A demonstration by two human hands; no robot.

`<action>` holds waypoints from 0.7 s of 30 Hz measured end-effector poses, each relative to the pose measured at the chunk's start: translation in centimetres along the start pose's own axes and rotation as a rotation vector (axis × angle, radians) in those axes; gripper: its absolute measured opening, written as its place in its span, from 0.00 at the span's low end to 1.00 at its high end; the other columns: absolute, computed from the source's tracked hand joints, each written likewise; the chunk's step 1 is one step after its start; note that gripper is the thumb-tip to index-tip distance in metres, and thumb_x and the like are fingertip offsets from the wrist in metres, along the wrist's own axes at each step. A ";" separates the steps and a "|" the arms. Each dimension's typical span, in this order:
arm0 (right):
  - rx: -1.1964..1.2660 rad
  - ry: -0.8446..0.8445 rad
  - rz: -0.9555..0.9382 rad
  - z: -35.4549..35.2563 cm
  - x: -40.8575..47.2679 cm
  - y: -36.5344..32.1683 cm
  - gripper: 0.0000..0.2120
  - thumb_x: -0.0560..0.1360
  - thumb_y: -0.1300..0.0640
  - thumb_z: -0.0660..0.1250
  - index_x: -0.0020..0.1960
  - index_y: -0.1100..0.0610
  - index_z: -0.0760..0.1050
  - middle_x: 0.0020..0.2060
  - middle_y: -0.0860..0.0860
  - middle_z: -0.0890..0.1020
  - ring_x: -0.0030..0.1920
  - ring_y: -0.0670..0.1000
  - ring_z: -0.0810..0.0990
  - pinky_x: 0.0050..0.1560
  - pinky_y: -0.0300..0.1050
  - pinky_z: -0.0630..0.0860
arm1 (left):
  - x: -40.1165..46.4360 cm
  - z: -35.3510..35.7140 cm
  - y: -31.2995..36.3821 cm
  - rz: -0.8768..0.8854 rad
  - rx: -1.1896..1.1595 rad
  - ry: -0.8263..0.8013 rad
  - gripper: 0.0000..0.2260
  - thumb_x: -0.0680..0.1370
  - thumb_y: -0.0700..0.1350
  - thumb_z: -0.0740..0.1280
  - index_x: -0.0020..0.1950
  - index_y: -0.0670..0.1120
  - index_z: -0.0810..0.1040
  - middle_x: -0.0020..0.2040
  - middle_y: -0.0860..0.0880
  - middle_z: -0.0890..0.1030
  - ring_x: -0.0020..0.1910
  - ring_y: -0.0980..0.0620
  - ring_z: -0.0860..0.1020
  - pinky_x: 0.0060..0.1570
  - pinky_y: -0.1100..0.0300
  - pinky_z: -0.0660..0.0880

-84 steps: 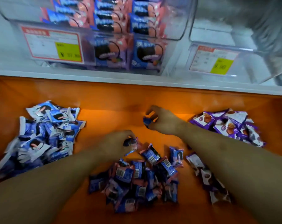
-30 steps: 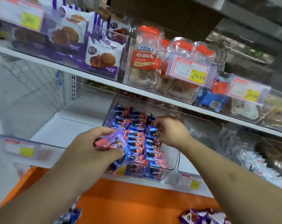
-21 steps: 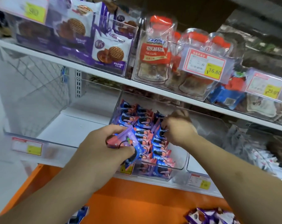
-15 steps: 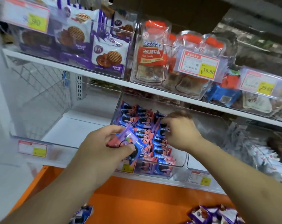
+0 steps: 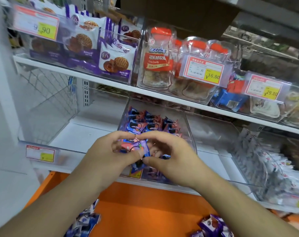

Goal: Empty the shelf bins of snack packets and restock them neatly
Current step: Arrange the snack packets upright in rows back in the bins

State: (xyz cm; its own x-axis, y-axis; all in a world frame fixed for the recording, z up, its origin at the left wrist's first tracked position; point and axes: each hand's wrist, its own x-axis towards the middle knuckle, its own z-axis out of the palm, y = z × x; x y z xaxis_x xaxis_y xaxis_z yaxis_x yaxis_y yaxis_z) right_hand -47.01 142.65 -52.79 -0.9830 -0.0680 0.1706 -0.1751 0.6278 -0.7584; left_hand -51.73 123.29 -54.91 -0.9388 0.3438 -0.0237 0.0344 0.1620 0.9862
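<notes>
My left hand [image 5: 107, 154] grips a small bunch of blue-and-pink snack packets [image 5: 138, 147] in front of a clear shelf bin [image 5: 188, 127]. My right hand [image 5: 171, 154] has come beside it, and its thumb and fingers pinch the same bunch from the right. Behind the hands the bin holds neat rows of the same packets [image 5: 148, 122]. An empty clear bin [image 5: 47, 106] stands to the left, another empty one [image 5: 213, 134] to the right.
An orange surface [image 5: 145, 211] below carries loose blue packets [image 5: 85, 221] at left and purple packets [image 5: 212, 224] at right. The upper shelf [image 5: 145, 91] holds bins of purple biscuit bags [image 5: 114, 62] and red-capped candy bags [image 5: 157, 57]. White packets [image 5: 282, 177] fill a bin far right.
My right hand has drawn back out of the bin and joined my left hand on the bunch of packets. Earlier both hands picked packets off the orange surface.
</notes>
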 end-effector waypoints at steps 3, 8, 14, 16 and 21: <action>0.166 0.115 0.140 1.1 -0.1 0.3 0.17 0.73 0.64 0.80 0.54 0.48 0.79 0.40 0.53 0.79 0.35 0.49 0.77 0.40 0.49 0.79 | 0.4 0.1 -0.5 -0.072 -0.100 -0.004 0.19 0.71 0.50 0.81 0.60 0.56 0.82 0.48 0.58 0.87 0.46 0.63 0.85 0.45 0.63 0.78; 0.093 0.190 0.227 1.8 -0.5 1.3 0.09 0.78 0.55 0.75 0.55 0.46 0.78 0.40 0.55 0.84 0.39 0.55 0.84 0.43 0.56 0.82 | 0.7 0.2 -1.1 -0.091 -0.063 0.068 0.17 0.72 0.42 0.80 0.58 0.52 0.81 0.49 0.53 0.87 0.43 0.56 0.86 0.40 0.59 0.83; -0.284 0.057 -0.108 0.5 -0.5 1.8 0.24 0.76 0.58 0.77 0.68 0.41 0.78 0.62 0.38 0.77 0.65 0.42 0.76 0.65 0.38 0.72 | 0.6 0.4 -1.3 0.019 0.197 0.027 0.16 0.73 0.49 0.80 0.55 0.59 0.78 0.47 0.63 0.86 0.46 0.65 0.81 0.38 0.71 0.72; -0.282 0.059 -0.143 0.7 -0.3 2.2 0.18 0.75 0.59 0.78 0.62 0.46 0.83 0.56 0.39 0.81 0.61 0.42 0.78 0.62 0.37 0.73 | 0.5 0.5 -1.2 0.041 0.219 0.028 0.17 0.73 0.51 0.79 0.57 0.60 0.77 0.49 0.63 0.85 0.47 0.67 0.80 0.41 0.72 0.72; -0.391 0.265 -0.091 0.1 1.7 4.1 0.12 0.73 0.55 0.80 0.56 0.47 0.84 0.51 0.39 0.82 0.54 0.41 0.79 0.56 0.32 0.72 | 0.7 -0.1 -1.5 0.188 0.489 0.166 0.20 0.76 0.55 0.74 0.65 0.63 0.72 0.59 0.66 0.75 0.61 0.62 0.74 0.52 0.67 0.71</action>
State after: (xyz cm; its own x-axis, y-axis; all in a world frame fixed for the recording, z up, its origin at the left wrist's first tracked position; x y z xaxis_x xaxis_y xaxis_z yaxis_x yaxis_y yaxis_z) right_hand -49.35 145.05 -55.64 -0.9076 0.0315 0.4187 -0.1761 0.8767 -0.4477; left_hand -52.50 123.18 -56.44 -0.9411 0.2639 0.2113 0.3253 0.5362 0.7789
